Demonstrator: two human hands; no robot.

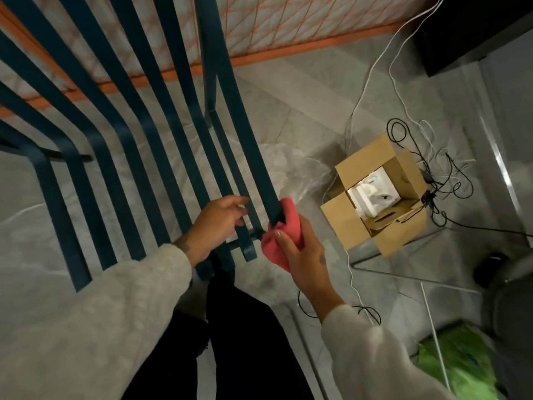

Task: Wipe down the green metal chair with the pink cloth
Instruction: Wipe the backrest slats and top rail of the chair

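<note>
There is one chair [124, 134], and about seven flat slats show on it. Two hands are here, a left hand [215, 223] and a right hand [302, 255]. There are two pale sleeves, one on each arm. There is one pink cloth [284, 226]. One brown box [375, 194] sits open on the floor with four flaps up. There is one green bag [461, 362]. The wires [432, 168] by the box are in a tangle, too many to count.
</note>
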